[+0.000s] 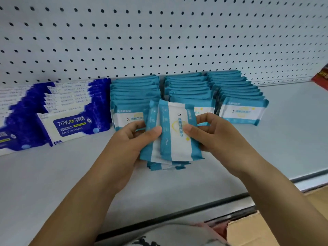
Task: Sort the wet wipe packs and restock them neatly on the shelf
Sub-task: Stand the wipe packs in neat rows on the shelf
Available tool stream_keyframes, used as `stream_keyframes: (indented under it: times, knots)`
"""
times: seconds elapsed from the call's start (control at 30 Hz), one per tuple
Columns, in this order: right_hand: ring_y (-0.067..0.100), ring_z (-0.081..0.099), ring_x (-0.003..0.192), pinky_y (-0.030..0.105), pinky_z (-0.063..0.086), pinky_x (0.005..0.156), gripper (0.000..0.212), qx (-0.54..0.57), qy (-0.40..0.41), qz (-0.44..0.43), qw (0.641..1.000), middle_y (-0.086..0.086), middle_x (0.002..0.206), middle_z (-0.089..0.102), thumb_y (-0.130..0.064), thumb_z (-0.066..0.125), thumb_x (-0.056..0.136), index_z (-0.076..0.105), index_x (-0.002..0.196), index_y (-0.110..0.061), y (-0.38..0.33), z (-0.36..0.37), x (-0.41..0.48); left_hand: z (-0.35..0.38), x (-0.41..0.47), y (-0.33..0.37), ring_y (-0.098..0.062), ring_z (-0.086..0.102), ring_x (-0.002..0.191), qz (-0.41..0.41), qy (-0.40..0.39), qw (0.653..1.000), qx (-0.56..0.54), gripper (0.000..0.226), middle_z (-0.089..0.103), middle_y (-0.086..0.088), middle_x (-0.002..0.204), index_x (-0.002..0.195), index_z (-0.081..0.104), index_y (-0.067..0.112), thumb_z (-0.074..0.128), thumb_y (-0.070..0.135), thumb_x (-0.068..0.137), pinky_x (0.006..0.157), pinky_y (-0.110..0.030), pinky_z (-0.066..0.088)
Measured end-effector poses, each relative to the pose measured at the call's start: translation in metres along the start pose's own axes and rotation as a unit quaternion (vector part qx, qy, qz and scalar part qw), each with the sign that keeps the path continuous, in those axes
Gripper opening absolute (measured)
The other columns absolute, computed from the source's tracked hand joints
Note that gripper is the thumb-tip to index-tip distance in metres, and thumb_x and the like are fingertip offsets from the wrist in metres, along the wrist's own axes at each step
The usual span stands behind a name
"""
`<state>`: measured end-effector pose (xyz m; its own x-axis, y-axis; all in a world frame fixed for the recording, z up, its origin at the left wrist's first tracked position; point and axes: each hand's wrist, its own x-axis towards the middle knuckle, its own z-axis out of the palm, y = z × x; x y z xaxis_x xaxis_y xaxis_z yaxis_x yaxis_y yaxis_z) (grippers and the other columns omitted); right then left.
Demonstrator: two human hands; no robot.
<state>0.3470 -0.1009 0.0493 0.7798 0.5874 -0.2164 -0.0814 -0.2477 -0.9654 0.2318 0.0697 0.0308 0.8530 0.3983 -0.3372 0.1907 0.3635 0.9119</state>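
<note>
Cardboard box (pixel 252 231), red packaging (pixel 321 77)

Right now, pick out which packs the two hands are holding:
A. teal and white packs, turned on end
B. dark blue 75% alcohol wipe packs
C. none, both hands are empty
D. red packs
A: the left hand and the right hand both grip a bundle of teal and white packs, its print running sideways, while the dark blue packs stand untouched on the shelf to the left.
</note>
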Motion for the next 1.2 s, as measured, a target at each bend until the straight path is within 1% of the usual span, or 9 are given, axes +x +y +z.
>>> stream_keyframes:
  times: [0.2, 0.37, 0.47, 0.6, 0.73, 0.83, 0.97, 1.07, 1.2]
  knots:
    - [0.018, 0.076, 0.083, 0.035, 0.06, 0.067, 0.022, -0.041, 0.066, -0.033, 0.996, -0.002, 0.089, 0.079, -0.024, 0.068, 0.093, 0.06, 0.113, -0.019, -0.002, -0.024, 0.003, -0.001, -0.006, -0.009, -0.02, 0.078, 0.095, -0.005, 0.041, 0.999, -0.004, 0.046, 0.08, -0.003, 0.105, 0.119, 0.068, 0.016, 0.075, 0.024, 0.075, 0.075, -0.036, 0.063]
    - [-0.009, 0.065, 0.081, 0.021, 0.056, 0.074, 0.018, -0.289, 0.135, -0.167, 0.933, -0.024, 0.089, 0.069, -0.023, 0.073, 0.091, 0.068, 0.102, -0.036, 0.001, -0.049, 0.026, -0.008, -0.01, -0.012, -0.021, 0.078, 0.094, -0.009, 0.074, 0.997, 0.009, 0.034, 0.08, -0.002, 0.106, 0.123, 0.067, 0.016, 0.072, 0.02, 0.09, 0.072, -0.042, 0.062]
    - [0.002, 0.058, 0.086, 0.017, 0.047, 0.08, 0.023, -0.369, 0.117, -0.249, 0.888, -0.021, 0.094, 0.064, -0.016, 0.075, 0.089, 0.075, 0.111, -0.024, 0.003, -0.05, 0.044, -0.007, -0.012, -0.012, -0.021, 0.078, 0.094, -0.007, 0.083, 0.996, 0.01, 0.033, 0.08, -0.002, 0.106, 0.122, 0.067, 0.016, 0.071, 0.019, 0.09, 0.078, -0.046, 0.063]
    - [0.027, 0.056, 0.092, 0.043, 0.047, 0.08, 0.021, -0.476, 0.107, -0.355, 0.797, -0.001, 0.094, 0.069, -0.015, 0.08, 0.082, 0.075, 0.102, -0.012, 0.017, -0.041, 0.072, -0.004, -0.012, -0.015, -0.022, 0.077, 0.097, -0.014, 0.078, 0.997, 0.001, 0.036, 0.079, -0.004, 0.107, 0.124, 0.067, 0.014, 0.073, 0.019, 0.089, 0.08, -0.046, 0.062]
    - [0.029, 0.055, 0.102, 0.035, 0.034, 0.083, 0.031, -0.501, 0.201, -0.381, 0.751, 0.004, 0.108, 0.065, -0.02, 0.079, 0.081, 0.071, 0.111, -0.012, 0.028, -0.038, 0.073, -0.003, -0.012, -0.018, -0.022, 0.078, 0.095, -0.008, 0.062, 0.998, -0.012, 0.046, 0.08, -0.004, 0.106, 0.123, 0.066, 0.015, 0.076, 0.023, 0.078, 0.069, -0.039, 0.064]
    - [0.017, 0.055, 0.097, 0.024, 0.042, 0.083, 0.019, -0.392, 0.222, -0.364, 0.815, -0.002, 0.102, 0.065, -0.024, 0.072, 0.091, 0.07, 0.108, -0.015, 0.031, -0.025, 0.041, -0.002, -0.011, -0.02, -0.021, 0.078, 0.096, 0.001, 0.052, 0.998, -0.021, 0.05, 0.08, -0.003, 0.106, 0.121, 0.067, 0.016, 0.076, 0.024, 0.072, 0.069, -0.035, 0.064]
    - [0.003, 0.062, 0.081, 0.011, 0.047, 0.068, 0.024, -0.259, 0.139, -0.152, 0.944, -0.014, 0.083, 0.069, -0.05, 0.067, 0.089, 0.069, 0.093, -0.027, 0.03, -0.006, -0.006, 0.006, -0.006, -0.021, -0.021, 0.077, 0.099, 0.01, 0.03, 0.999, -0.024, 0.049, 0.079, -0.003, 0.107, 0.12, 0.068, 0.015, 0.077, 0.022, 0.072, 0.074, -0.035, 0.065]
    - [0.004, 0.066, 0.073, 0.015, 0.051, 0.062, 0.04, -0.197, 0.105, -0.072, 0.972, -0.009, 0.079, 0.072, -0.063, 0.071, 0.075, 0.069, 0.09, -0.026, 0.031, -0.005, -0.022, 0.018, 0.0, -0.022, -0.021, 0.077, 0.098, 0.018, 0.001, 1.0, -0.02, 0.05, 0.079, -0.004, 0.108, 0.119, 0.068, 0.014, 0.077, 0.024, 0.071, 0.077, -0.035, 0.065]
    - [0.007, 0.072, 0.073, 0.02, 0.055, 0.064, 0.03, -0.103, 0.079, -0.031, 0.991, -0.006, 0.08, 0.076, -0.047, 0.076, 0.079, 0.069, 0.093, -0.021, 0.03, -0.015, -0.028, 0.036, 0.006, -0.021, -0.021, 0.076, 0.103, 0.011, -0.039, 0.999, 0.009, 0.052, 0.078, -0.002, 0.112, 0.123, 0.067, 0.015, 0.073, 0.037, 0.077, 0.085, -0.041, 0.061]
